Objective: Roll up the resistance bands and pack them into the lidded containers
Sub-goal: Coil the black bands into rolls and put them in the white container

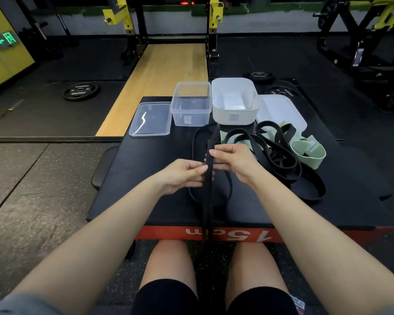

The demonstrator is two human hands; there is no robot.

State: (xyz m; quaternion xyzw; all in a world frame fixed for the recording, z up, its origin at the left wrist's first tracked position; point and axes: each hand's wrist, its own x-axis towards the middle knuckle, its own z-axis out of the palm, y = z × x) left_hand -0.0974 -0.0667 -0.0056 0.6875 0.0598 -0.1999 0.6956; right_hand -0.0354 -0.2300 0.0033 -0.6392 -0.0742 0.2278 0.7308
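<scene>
A long black resistance band [207, 201] runs from the black platform [146, 178] down toward my knees. My left hand [184, 175] pinches it at mid-length, and my right hand [231, 159] grips it just above, fingers curled round the strap. More black bands [280, 153] lie tangled to the right, with pale green bands [308, 151] beside them. At the platform's far edge stand a clear container [191, 104] and a white container [235, 102], both without lids on. The clear lid [150, 119] lies left of them, the white lid [282, 110] to the right.
The platform has a red front face marked 15cm [227, 235]. A wooden lifting strip [164, 83] and a yellow rack [168, 17] stand beyond. Weight plates [80, 90] lie on the dark rubber floor at left and behind the containers.
</scene>
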